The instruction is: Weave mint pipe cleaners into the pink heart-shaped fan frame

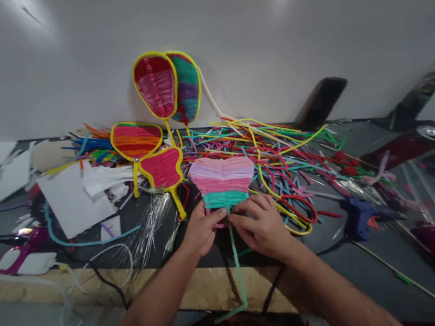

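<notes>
Between my hands is a fan-shaped panel (223, 178) wrapped in rows of pipe cleaner, lilac and pink above, turquoise below. My left hand (202, 231) grips its lower left edge, thumb laid across the front. At the bottom middle, my right hand (262, 227) pinches a light green pipe cleaner (237, 268) against the panel. That strand hangs down past the table edge and bends left at its end. Just left of the panel lies a pink fan with yellow edging (162, 169). The fingertips of my right hand partly cover the join.
Finished-looking yellow-edged fans (156, 85) lean on the wall. Loose pipe cleaners (280, 149) are heaped behind and to the right. A blue glue gun (361, 218) and a phone (322, 102) are at right; white card (76, 196) and silver tinsel (153, 220) at left.
</notes>
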{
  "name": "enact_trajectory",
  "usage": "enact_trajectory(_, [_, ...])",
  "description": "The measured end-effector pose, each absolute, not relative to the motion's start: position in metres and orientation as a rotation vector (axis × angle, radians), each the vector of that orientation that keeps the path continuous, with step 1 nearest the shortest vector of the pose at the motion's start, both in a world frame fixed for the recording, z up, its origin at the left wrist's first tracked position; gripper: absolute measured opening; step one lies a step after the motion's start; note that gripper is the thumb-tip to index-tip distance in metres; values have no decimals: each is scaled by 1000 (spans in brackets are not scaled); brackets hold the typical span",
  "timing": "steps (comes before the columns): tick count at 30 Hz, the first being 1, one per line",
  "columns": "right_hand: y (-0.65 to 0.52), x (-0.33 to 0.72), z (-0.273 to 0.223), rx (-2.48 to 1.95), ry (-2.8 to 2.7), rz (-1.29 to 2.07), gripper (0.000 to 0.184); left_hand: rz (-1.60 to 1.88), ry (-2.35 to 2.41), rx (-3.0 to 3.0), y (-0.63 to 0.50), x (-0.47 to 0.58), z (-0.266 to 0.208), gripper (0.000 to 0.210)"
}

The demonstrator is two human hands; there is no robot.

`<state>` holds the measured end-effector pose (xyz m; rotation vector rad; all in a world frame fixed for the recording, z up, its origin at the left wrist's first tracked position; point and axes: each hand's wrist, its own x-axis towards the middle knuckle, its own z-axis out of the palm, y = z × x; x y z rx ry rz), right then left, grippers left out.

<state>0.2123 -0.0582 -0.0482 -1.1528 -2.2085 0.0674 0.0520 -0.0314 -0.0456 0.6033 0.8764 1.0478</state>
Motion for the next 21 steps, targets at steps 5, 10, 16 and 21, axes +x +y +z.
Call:
enact_trajectory(5, [-53, 226, -39, -1130, -2083, 186, 22, 1067, 896, 614, -30, 51, -50, 37])
enact_trajectory(10, [-48, 270, -24, -1549, -1843, 128, 17, 1046, 944, 598, -25, 44, -54, 37])
enact_trajectory(16, [-64, 311, -56, -1863, -2240, 6, 23, 956, 886, 520, -23, 43, -48, 31])
enact_trajectory(21, [-68, 313, -70, -1915, -2335, 71, 44, 955, 944, 434, -22, 43, -45, 24])
